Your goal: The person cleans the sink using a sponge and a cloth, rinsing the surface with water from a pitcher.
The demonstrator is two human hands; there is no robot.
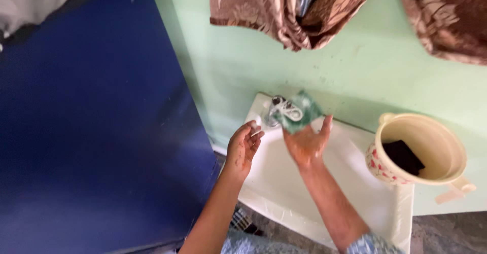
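Observation:
My right hand is over the white washbasin and holds a green scrub sponge against the metal tap at the basin's back edge. My left hand hovers at the basin's left rim with soapy fingers apart and nothing in it. Foam clings to its fingertips. Part of the tap is hidden behind the sponge.
A cream plastic jug with a red flower pattern stands on the basin's right side, with a dark object inside it. A blue panel fills the left. Brown patterned curtains hang against the pale green wall above.

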